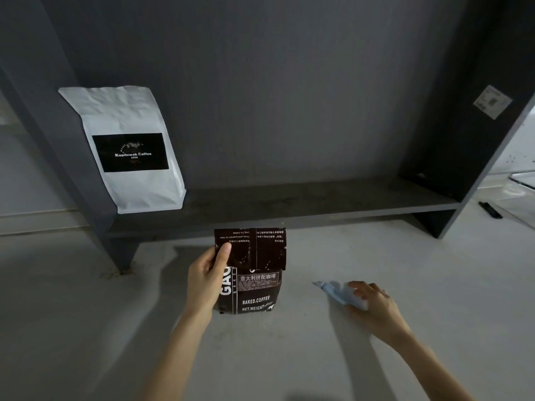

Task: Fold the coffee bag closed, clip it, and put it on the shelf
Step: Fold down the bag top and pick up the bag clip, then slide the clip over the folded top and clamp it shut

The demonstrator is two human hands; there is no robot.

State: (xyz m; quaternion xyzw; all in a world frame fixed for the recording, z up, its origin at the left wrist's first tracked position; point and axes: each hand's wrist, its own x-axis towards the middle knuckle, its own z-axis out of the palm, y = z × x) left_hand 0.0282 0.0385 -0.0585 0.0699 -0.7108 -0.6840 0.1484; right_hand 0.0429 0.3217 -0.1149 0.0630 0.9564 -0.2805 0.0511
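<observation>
A dark brown coffee bag stands upright on the pale counter, its top flap folded down over the front. My left hand grips the bag's left edge, thumb pressed on the folded flap. A light blue clip lies on the counter to the right of the bag. My right hand rests on the clip's near end, fingers curled over it. The dark grey shelf runs behind the bag, just above counter level.
A white coffee bag with a black label leans at the shelf's left end. The rest of the shelf board is bare. A black item lies on the counter at far right, beyond the shelf's side panel.
</observation>
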